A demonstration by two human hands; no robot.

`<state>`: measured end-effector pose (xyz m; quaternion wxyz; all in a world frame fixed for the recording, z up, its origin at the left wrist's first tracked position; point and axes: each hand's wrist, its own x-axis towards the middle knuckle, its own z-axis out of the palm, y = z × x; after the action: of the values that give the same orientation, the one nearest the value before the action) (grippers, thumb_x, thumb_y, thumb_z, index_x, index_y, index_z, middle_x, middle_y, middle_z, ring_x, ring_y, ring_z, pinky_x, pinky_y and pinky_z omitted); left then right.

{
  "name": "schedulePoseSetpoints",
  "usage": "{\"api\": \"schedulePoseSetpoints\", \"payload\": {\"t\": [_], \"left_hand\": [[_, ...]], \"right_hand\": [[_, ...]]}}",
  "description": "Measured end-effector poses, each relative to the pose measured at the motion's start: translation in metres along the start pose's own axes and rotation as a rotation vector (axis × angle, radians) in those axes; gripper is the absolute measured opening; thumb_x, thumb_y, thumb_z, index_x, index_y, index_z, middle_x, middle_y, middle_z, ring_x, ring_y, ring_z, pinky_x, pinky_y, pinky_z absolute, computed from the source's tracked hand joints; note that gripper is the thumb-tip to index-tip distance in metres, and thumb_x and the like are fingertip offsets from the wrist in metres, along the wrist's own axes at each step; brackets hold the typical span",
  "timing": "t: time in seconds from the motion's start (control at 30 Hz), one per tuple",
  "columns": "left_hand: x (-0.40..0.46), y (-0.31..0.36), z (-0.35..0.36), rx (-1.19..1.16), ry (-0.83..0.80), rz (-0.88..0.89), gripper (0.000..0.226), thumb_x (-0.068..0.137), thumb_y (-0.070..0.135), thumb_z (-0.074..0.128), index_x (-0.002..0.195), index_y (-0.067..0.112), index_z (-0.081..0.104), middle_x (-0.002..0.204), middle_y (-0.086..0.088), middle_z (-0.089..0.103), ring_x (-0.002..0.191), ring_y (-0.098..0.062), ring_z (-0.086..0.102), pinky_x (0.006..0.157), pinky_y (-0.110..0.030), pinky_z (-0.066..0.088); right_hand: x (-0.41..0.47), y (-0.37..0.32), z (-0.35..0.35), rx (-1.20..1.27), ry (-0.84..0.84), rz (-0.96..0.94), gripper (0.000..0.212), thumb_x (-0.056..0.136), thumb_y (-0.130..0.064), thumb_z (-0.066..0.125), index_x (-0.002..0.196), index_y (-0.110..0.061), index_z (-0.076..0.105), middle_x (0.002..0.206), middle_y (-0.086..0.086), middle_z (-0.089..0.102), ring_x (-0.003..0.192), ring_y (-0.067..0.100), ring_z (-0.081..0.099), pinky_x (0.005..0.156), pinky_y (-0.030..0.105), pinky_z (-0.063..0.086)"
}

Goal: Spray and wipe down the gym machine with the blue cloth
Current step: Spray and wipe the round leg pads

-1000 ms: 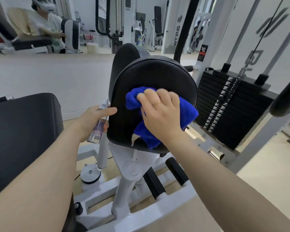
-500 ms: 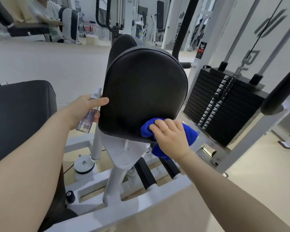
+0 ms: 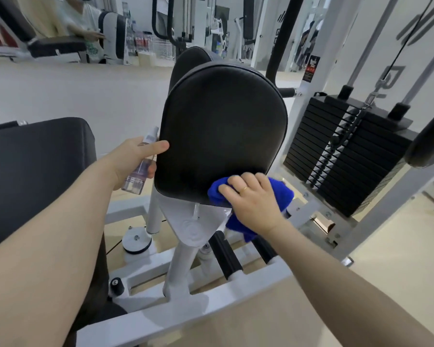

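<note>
Head view had our right hand bunching the blue cloth against the bottom right edge of the black pad, while our left hand gripped the spray bottle just beside the pad's left edge, thumb on the vinyl. That cloth looked soft, light and floppy, best held wadded under the palm; the pad looked firm and slick. Compared with a second ago, we had dragged the cloth from mid-pad down to the lower rim, bottle unmoved.
</note>
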<state>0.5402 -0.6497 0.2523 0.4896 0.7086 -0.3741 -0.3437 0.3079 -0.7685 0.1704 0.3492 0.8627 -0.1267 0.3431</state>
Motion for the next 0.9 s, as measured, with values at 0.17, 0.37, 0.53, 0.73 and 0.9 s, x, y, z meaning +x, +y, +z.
{"api": "schedulePoseSetpoints", "payload": {"t": [0.17,0.37,0.53,0.73,0.9], "left_hand": [[0.002,-0.001,0.0,-0.017,-0.008,0.008,0.023,0.09,0.041,0.053,0.089,0.018,0.052,0.052,-0.002,0.051,0.05,-0.016,0.047,0.061,-0.025,0.046],[0.007,0.0,0.0,-0.174,-0.089,0.022,0.035,0.082,0.047,0.06,0.089,0.013,0.054,0.062,-0.002,0.051,0.039,-0.01,0.044,0.043,-0.018,0.044],[0.011,0.001,0.0,-0.242,-0.08,-0.02,0.047,0.088,0.06,0.045,0.079,0.015,0.053,0.055,-0.001,0.046,0.036,-0.012,0.041,0.038,-0.017,0.04],[0.018,-0.001,0.004,-0.252,-0.083,0.037,0.039,0.091,0.05,0.047,0.072,0.017,0.055,0.065,-0.001,0.051,0.038,-0.012,0.046,0.04,-0.018,0.041],[0.013,-0.002,0.004,-0.308,-0.091,0.023,0.036,0.094,0.045,0.044,0.074,0.018,0.057,0.049,0.004,0.057,0.038,-0.007,0.052,0.04,-0.016,0.043]], "right_hand": [[0.076,0.021,-0.019,0.041,0.359,0.377,0.018,0.076,-0.006,0.056,0.09,-0.018,0.061,0.092,0.001,0.06,0.084,0.022,0.044,0.077,0.036,0.031],[0.052,-0.032,0.007,0.022,0.151,-0.027,0.032,0.088,-0.005,0.038,0.087,-0.019,0.066,0.089,0.0,0.061,0.076,0.023,0.055,0.07,0.036,0.038],[0.081,-0.008,-0.01,-0.016,0.252,0.03,0.027,0.088,-0.005,0.042,0.084,-0.018,0.065,0.096,0.002,0.052,0.074,0.024,0.05,0.069,0.036,0.036],[0.138,-0.028,-0.012,0.069,0.353,0.349,0.014,0.078,-0.008,0.057,0.083,-0.014,0.068,0.087,0.008,0.061,0.074,0.025,0.045,0.064,0.036,0.029],[0.119,-0.048,0.003,0.068,0.191,-0.059,0.02,0.085,-0.006,0.05,0.081,-0.014,0.067,0.082,0.005,0.063,0.065,0.023,0.055,0.061,0.035,0.038]]}}
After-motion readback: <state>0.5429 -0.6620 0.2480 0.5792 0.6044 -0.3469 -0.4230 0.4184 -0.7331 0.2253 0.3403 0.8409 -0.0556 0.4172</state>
